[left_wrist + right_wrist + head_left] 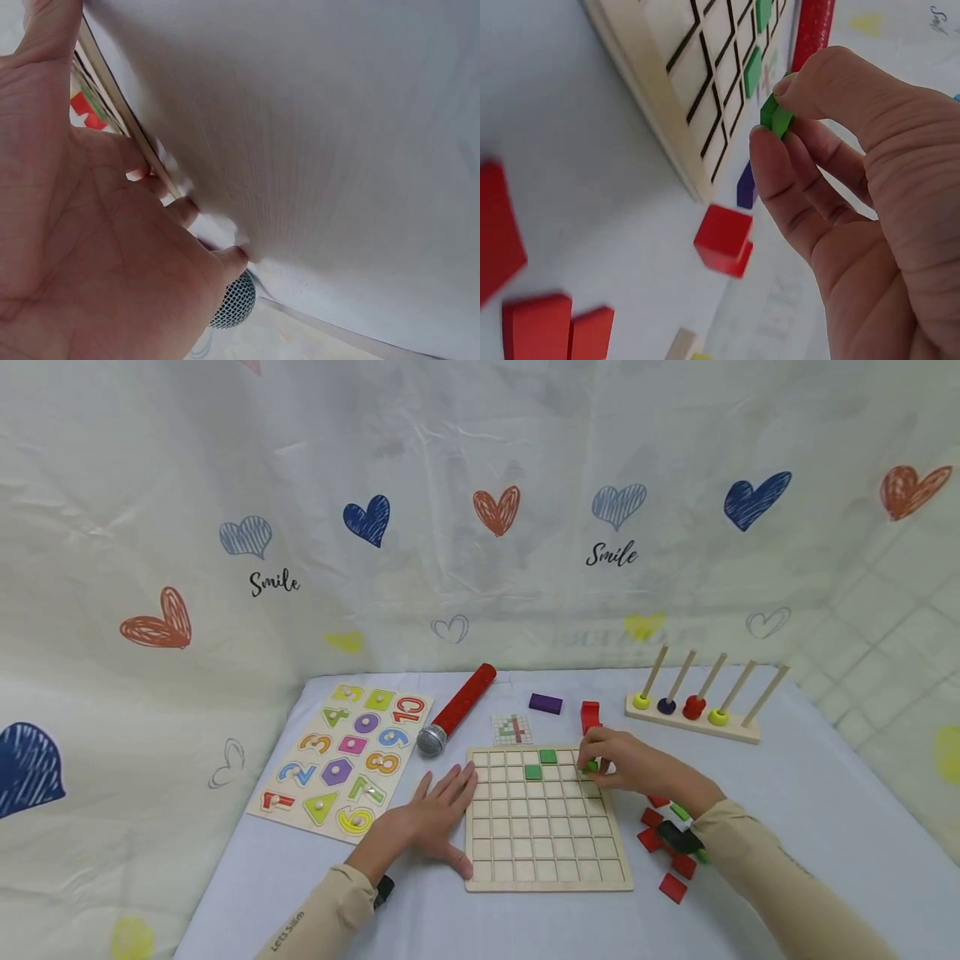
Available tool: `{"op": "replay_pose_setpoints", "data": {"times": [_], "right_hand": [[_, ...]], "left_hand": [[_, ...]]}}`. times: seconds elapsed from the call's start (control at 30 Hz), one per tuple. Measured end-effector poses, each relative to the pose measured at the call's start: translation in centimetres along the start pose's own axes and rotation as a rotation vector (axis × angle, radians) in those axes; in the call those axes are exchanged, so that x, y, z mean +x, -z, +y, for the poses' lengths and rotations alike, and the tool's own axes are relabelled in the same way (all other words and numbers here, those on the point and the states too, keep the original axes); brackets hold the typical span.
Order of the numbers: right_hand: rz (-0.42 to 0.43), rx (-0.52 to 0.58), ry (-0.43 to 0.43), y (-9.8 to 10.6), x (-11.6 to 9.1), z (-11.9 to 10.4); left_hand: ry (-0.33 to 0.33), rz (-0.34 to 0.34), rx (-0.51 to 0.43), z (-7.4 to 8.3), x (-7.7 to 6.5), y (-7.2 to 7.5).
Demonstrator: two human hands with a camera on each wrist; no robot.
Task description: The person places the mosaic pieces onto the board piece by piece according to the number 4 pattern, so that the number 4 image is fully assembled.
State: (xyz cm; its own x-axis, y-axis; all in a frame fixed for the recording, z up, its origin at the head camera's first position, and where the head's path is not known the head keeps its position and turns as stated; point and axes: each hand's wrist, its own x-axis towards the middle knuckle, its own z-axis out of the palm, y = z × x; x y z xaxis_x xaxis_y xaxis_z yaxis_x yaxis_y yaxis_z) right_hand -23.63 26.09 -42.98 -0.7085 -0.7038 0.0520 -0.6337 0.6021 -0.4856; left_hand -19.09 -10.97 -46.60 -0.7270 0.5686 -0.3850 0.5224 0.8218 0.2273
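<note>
A wooden grid board point(546, 852) lies in the middle of the table. Two green square tiles, one on the top row point(548, 756) and one a row lower point(533, 772), sit in its cells. Above the board's upper right corner, my right hand point(626, 760) pinches green tile material point(777, 116) between thumb and fingertips; I cannot tell whether it is one tile or two. My left hand point(435, 822) rests along the board's left edge, fingers spread and thumb near the lower left corner. Beyond the board lies a small pattern card point(512, 729) with coloured squares.
Loose red tiles point(672, 887) and some green ones lie right of the board, partly under my right forearm. Behind are a purple block point(545, 703), a red block point(590, 716) and a peg stand point(690, 720). To the left are a red microphone point(465, 700) and a number puzzle point(300, 814).
</note>
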Motion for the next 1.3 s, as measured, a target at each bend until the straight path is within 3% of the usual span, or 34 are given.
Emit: {"op": "replay_pose_setpoints", "data": {"times": [0.37,0.67,1.0,1.13,1.23,1.3], "right_hand": [[-0.05,0.02,0.13,-3.3,4.1,-2.8],[-0.047,-0.02,0.208,-5.4,6.7,-4.3],[0.016,-0.083,0.214,-6.4,6.9,-4.5],[0.066,-0.114,0.255,-6.8,6.8,-4.4],[0.064,-0.124,0.261,-6.8,6.7,-4.4],[0.029,-0.115,0.22,-6.6,6.3,-4.5]], "left_hand": [[-0.015,-0.007,-0.045,-0.4,0.3,-0.3],[-0.05,0.03,-0.049,-1.6,1.7,-1.8],[-0.017,-0.005,-0.032,-0.3,0.4,-0.2],[-0.013,0.004,-0.033,-0.7,0.7,-0.5],[-0.017,0.006,-0.03,-0.7,0.7,-0.6],[-0.02,0.0,-0.031,-0.5,0.5,-0.3]]}}
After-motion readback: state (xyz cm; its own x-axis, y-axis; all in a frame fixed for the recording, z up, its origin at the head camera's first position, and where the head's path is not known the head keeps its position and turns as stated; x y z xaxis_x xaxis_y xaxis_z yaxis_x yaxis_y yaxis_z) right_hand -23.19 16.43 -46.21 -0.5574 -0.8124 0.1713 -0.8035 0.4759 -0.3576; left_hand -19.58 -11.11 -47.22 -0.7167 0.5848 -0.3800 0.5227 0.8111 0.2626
